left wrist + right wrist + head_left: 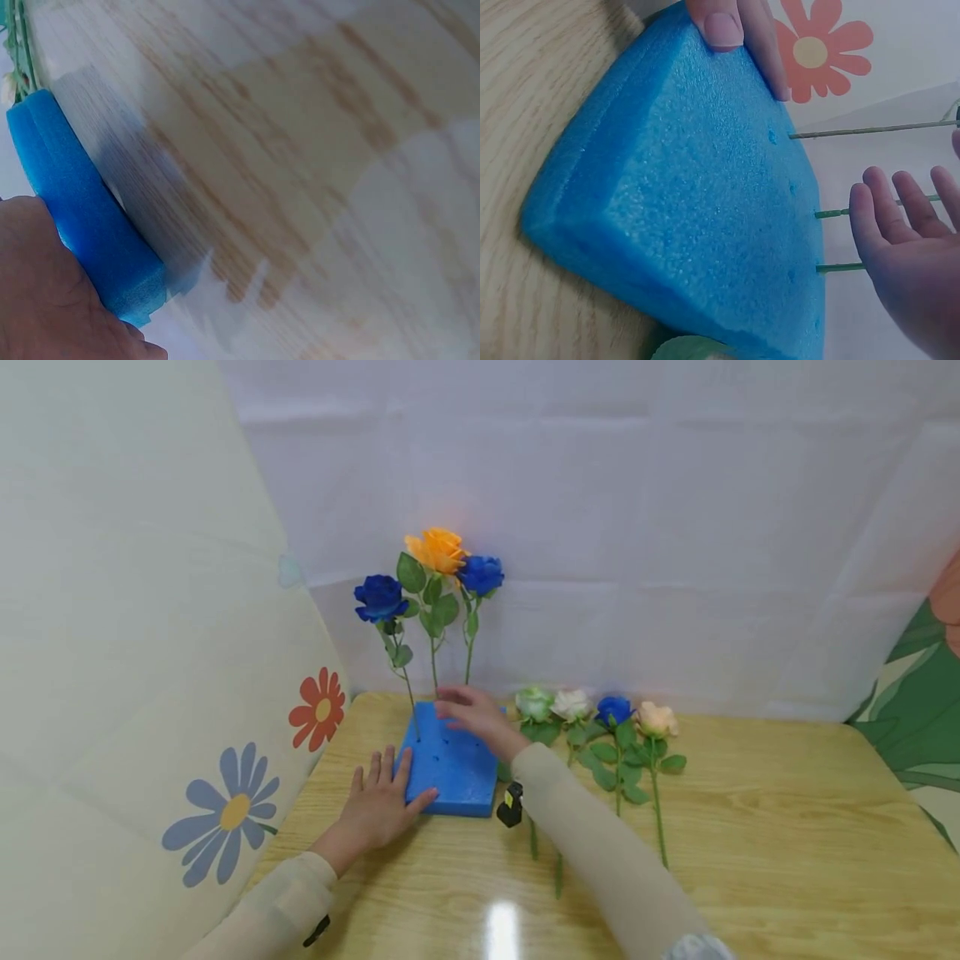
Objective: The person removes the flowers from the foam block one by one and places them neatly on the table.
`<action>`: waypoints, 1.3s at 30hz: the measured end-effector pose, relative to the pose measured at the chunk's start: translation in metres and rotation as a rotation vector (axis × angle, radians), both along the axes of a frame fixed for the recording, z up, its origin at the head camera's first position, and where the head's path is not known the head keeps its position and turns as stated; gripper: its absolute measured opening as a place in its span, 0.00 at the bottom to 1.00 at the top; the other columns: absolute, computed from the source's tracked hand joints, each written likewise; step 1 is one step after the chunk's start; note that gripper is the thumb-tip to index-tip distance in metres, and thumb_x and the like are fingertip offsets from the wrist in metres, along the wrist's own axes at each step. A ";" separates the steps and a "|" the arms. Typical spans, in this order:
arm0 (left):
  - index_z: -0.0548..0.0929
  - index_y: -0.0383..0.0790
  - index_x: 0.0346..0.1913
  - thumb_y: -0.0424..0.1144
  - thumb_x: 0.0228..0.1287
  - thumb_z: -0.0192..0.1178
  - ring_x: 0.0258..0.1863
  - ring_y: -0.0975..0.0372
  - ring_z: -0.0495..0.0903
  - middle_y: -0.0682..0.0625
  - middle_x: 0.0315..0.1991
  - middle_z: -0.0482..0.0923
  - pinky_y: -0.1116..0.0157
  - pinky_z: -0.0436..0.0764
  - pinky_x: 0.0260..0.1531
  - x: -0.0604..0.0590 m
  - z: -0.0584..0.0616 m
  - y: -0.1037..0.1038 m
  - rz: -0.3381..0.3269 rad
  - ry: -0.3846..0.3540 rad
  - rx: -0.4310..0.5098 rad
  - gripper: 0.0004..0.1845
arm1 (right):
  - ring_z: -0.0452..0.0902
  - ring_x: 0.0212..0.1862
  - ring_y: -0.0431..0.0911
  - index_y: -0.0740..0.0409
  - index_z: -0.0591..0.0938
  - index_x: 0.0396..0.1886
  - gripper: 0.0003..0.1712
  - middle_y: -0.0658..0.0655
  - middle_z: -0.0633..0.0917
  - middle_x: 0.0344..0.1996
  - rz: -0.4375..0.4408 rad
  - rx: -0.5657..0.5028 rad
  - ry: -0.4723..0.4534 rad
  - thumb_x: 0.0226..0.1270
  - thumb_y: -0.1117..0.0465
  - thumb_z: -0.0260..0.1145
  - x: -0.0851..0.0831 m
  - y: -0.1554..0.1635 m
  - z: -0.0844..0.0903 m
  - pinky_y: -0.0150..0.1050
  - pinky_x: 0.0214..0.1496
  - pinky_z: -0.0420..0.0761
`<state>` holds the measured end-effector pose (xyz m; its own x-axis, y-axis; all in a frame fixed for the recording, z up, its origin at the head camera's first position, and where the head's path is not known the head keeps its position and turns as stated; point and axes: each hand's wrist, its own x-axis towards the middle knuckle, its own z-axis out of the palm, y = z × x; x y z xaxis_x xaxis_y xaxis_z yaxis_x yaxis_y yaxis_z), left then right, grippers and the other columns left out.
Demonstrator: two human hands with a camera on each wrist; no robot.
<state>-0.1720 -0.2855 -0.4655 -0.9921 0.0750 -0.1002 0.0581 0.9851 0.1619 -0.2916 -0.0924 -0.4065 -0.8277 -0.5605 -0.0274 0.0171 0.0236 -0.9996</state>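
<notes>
While I watch through the head view, the left hand (378, 810) is nearest, its fingers spread, clasping nothing; it rests flat along the left side and near left corner of a blue foam block (450, 785), thumb by the near edge. I see the block lying flat by the left edge of the surface (787, 827), towards its far left corner, with small holes in its top.

Over the far part of the block hangs the right hand (483, 720), relaxed and grasping nothing, its fingers slightly bent. To its right, four roses lie loose, heads towards the far edge, stems running to the near edge: green (534, 703), white (572, 704), blue (615, 711) and peach (657, 720). My right sleeve crosses some of their stems. I judge that what counts is this: their long axes lie flat, while the holes face up, and the right arm is the nearer.

Farthest, three stems stand in the block: a dark blue rose (381, 598) tilted at left, an orange rose (438, 552) and another blue rose (482, 575), both nearly upright beyond my right fingers.
</notes>
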 end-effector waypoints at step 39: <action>0.48 0.33 0.81 0.73 0.72 0.38 0.78 0.32 0.41 0.28 0.79 0.41 0.31 0.43 0.71 0.003 0.012 0.007 0.000 -0.003 -0.025 0.52 | 0.85 0.51 0.46 0.60 0.83 0.55 0.13 0.57 0.86 0.51 -0.067 0.069 0.103 0.74 0.66 0.64 -0.009 -0.055 0.002 0.36 0.52 0.85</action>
<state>-0.1685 -0.2780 -0.4534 -0.9919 0.0723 -0.1047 0.0576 0.9888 0.1375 -0.3007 -0.1475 -0.4049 -0.8634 -0.5040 0.0229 -0.0813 0.0941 -0.9922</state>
